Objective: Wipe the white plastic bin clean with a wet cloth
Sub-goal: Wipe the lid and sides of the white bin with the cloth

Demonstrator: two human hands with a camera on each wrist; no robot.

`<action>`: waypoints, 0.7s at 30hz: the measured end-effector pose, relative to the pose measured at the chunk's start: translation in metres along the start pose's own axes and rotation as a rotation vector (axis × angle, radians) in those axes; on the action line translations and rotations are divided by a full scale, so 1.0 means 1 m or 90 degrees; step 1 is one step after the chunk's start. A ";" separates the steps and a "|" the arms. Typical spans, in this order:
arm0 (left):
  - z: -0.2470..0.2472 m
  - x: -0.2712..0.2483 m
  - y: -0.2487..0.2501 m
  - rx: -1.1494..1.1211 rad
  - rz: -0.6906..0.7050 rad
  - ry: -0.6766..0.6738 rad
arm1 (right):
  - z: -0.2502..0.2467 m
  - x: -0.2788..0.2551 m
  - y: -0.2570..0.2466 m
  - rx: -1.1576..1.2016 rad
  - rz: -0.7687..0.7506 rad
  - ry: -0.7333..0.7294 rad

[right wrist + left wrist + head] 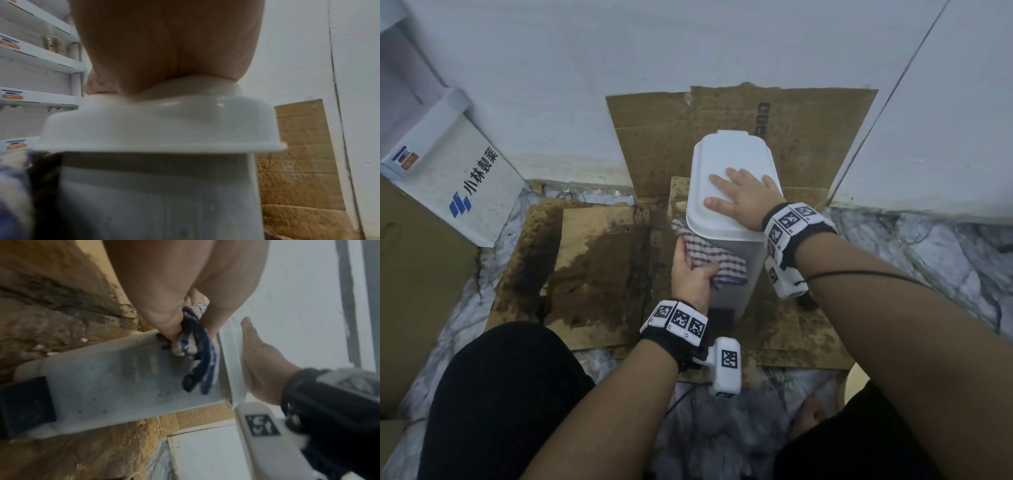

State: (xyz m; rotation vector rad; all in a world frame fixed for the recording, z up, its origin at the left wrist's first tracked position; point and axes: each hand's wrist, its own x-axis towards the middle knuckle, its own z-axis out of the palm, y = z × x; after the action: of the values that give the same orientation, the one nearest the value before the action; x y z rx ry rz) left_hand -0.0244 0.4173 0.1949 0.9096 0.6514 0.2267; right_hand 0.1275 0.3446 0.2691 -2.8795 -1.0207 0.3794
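Against the near face of the white pedal bin (736,260), just under the overhanging lid (732,161), the left hand (691,270) clamps a bunched blue-striped cloth (709,257), fingers curled round the wad and pressing it to the plastic. The bin stands upright on stained, wet cardboard (599,270) by the wall, its long axis vertical, so the unwiped wall runs straight down from the cloth toward the black pedal (722,317) at the foot; a downward stroke looks like the natural next pass. The right hand (743,195) lies flat on the lid with fingers spread, holding nothing, apparently steadying the bin against the push. It is the left hand, then, that is on the working face. From the head camera that face reads fairly plain; the left wrist view shows brown specks scattered along the bin wall (115,382) between cloth (197,353) and pedal (24,408), so I judge much is left. The right wrist view shows only the lid's rim (160,146) and the palm (168,48) bearing on it.
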 end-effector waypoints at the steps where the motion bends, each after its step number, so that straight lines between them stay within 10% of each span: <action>1: 0.003 0.003 0.001 0.028 0.020 -0.002 | -0.004 0.005 0.001 -0.005 -0.001 -0.003; 21: 0.044 0.081 0.016 0.492 0.187 0.060 | -0.047 0.056 0.021 0.033 0.020 -0.019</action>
State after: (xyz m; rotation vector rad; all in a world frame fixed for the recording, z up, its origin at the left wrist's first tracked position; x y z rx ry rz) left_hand 0.0679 0.4341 0.1929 1.7515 0.7007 0.2862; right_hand 0.1938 0.3643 0.3000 -2.8558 -0.9563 0.4450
